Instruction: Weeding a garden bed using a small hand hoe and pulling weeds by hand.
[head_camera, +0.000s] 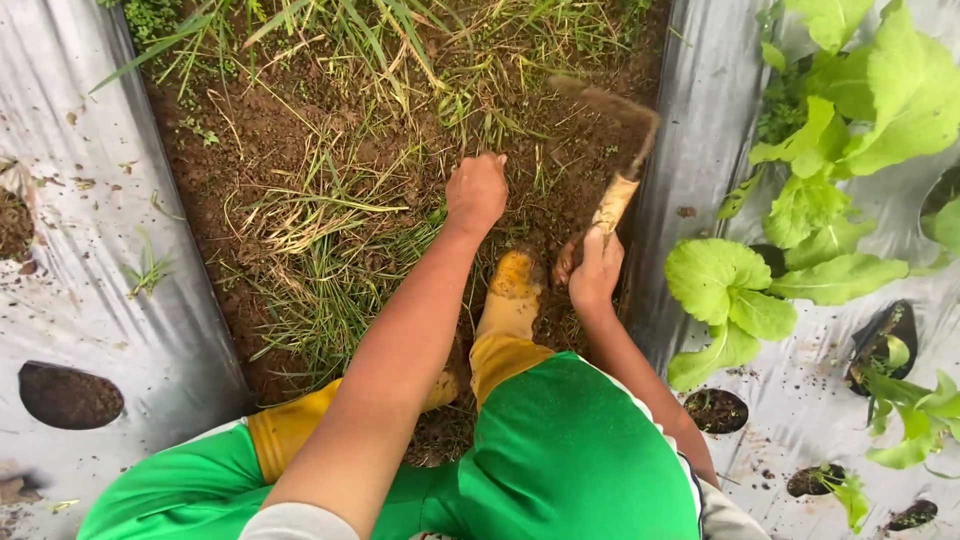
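You are squatting in the furrow (300, 110) between two plastic-covered beds, weeding the bare soil with a small hand hoe (622, 150). Your right hand (597, 270) has its fingers wrapped round the pale wooden handle, with the soil-caked blade lifted and blurred above the ground near the right bed's edge. Your left hand (476, 192) is down at the soil with its fingers closed into a fist, seemingly gripping a tuft of grass (330, 215), though you cannot see clearly what is inside the fist. The step in hand looks like loosening and pulling weeds from the strip just ahead of your knees. A sound next stroke, I judge, calls for the blade to land beside the roots and well away from your left knuckles, which sit close to its path. Your yellow boot (512, 290) is planted between the two hands, so the working space is tight. The silver mulch sheet (700, 160) on the right lies just beside the blade and could tear if the hoe strays. Beyond it grow leafy green plants (860, 110), their leaves hanging toward the furrow. Another sheet (70, 250) with a planting hole (70, 395) borders the left side.
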